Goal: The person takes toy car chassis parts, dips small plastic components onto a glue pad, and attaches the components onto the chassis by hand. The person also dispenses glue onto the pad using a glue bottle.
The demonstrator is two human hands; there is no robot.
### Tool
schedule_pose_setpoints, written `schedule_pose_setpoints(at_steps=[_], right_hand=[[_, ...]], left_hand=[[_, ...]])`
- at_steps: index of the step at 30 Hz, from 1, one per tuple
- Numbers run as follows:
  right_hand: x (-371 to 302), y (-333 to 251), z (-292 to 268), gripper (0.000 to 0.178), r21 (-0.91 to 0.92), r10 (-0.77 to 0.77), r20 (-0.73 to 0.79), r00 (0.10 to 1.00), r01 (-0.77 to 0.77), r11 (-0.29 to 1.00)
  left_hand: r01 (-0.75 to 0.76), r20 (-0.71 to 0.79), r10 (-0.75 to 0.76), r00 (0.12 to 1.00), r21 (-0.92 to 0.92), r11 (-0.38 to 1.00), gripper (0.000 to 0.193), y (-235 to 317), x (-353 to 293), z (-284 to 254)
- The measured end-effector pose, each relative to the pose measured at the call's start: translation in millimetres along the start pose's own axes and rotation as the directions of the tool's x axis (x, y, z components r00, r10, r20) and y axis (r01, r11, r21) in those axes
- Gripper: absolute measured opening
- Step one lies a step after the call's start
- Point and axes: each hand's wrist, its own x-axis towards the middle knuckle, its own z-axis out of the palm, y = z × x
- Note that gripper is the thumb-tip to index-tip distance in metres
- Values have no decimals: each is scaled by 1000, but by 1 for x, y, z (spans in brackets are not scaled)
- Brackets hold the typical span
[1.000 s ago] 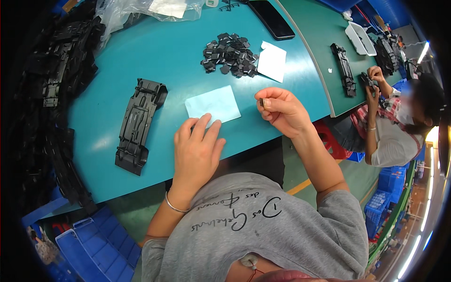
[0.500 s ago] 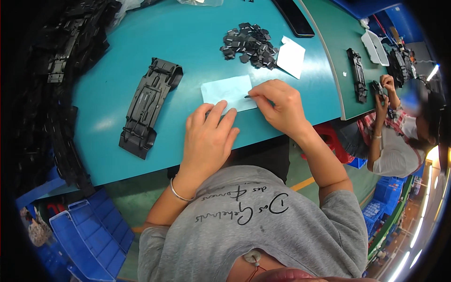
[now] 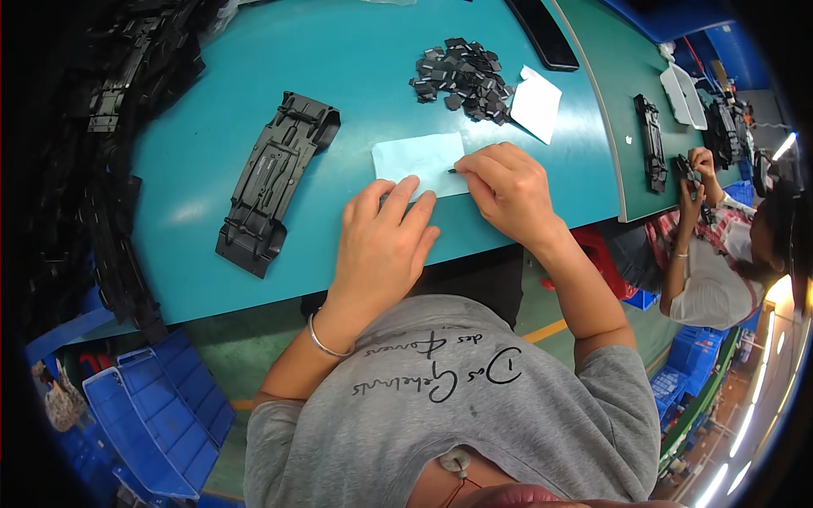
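A pale blue sheet (image 3: 417,152), paper or thin cloth, lies flat on the teal table. My left hand (image 3: 385,229) rests at its near left edge, fingers stretched out and fingertips on the sheet. Over the sheet's right edge, my right hand (image 3: 508,190) pinches a small black piece (image 3: 453,170) between thumb and forefinger; only its tip shows. Beyond the sheet is a heap of small flat black pieces (image 3: 461,78). To the left, a black plastic toy-car chassis (image 3: 273,184) lies at a slant.
A white card (image 3: 535,106) touches the heap's right side, near a dark phone-like slab (image 3: 542,32). Many black chassis (image 3: 114,102) are piled at far left, above blue crates (image 3: 165,406). At right, a co-worker's hands (image 3: 696,173) hold a dark part by a green table (image 3: 597,76).
The whole view has shifted slightly, moving the table things a little to the right. My hands keep nearly the same pose over the sheet, the right one still pinching the small piece.
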Motion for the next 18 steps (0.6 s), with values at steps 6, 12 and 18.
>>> schedule_pose_setpoints(at_steps=[6, 12, 18], right_hand=[[4, -8, -17, 8, 187, 194, -28, 981, -185, 965], [-8, -7, -34, 6, 398, 403, 11, 915, -373, 838], [-8, -5, -32, 11, 612, 494, 158, 855, -478, 631]], left_hand=[[-13, -101, 6, 995, -75, 997, 35, 1, -5, -8], [176, -298, -138, 945, 105, 979, 37, -37, -15, -70], [486, -155, -462, 873, 208, 849, 46, -104, -38, -113]])
